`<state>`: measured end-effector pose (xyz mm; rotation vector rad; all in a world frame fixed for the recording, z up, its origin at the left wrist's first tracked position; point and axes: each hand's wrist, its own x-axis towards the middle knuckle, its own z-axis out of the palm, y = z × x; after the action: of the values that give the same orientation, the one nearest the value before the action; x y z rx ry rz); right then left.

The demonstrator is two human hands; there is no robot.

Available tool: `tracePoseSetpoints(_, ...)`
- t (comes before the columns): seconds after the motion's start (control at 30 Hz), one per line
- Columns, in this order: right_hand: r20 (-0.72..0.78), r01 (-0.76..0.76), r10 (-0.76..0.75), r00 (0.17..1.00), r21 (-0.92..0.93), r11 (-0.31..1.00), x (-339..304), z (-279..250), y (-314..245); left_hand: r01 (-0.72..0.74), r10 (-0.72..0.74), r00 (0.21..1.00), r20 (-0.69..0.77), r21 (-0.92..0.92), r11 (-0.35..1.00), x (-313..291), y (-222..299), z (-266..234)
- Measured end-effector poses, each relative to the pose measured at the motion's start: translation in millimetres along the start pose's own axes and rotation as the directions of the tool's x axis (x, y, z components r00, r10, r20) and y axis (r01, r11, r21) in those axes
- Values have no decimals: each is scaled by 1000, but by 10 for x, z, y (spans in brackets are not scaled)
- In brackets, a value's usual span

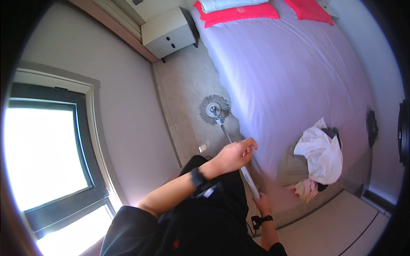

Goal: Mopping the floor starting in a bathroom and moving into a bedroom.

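A spin mop with a round head of grey strands (pixel 209 118) rests on the floor beside the bed. Its white and silver handle (pixel 248 180) slants back toward me. My right hand (pixel 262 204) is closed around the handle's near end. Farther up, my left hand (pixel 232 158) lies across the handle in the picture, hiding a stretch of it. The left fingers are curled to the right. Whether they hold or touch the handle I cannot tell. Dark bands circle both of my wrists.
A bed with a lilac sheet (pixel 282 77) fills the right side. White clothing (pixel 320 153) lies heaped at its near corner. A white nightstand (pixel 168 34) stands at the far left of the bed. To the left are a wall and a bright window (pixel 45 153).
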<state>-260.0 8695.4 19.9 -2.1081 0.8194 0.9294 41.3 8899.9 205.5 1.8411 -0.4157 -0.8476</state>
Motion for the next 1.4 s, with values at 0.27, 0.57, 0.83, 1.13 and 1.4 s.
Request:
tracePoseSetpoints(0.27, 249, -195, 65, 966, 543, 817, 508, -678, -1008, -194, 230, 973, 19, 606, 771, 875, -2566, 950)
tracePoseSetpoints(0.57, 359, -387, 177, 917, 681, 622, 1515, 1040, -3107, 152, -236, 958, 166, 406, 901, 1882, -4099, -1023)
tracePoseSetpoints(0.83, 305, -244, -62, 950, 854, 459, 4257, 2327, -4643, -2, -1, 1000, 4, 605, 796, 2920, -6101, -3472)
tracePoseSetpoints(1.13, 282, -175, -133, 950, 836, 520, 6225, 3345, -5574, -24, -99, 994, 53, 962, 273, 3957, -7190, -4578)
tracePoseSetpoints(1.4, 332, -100, -193, 923, 694, 713, 6448, 3251, -4970, 40, -169, 985, -21, 993, 108, 4105, -7314, -3936)
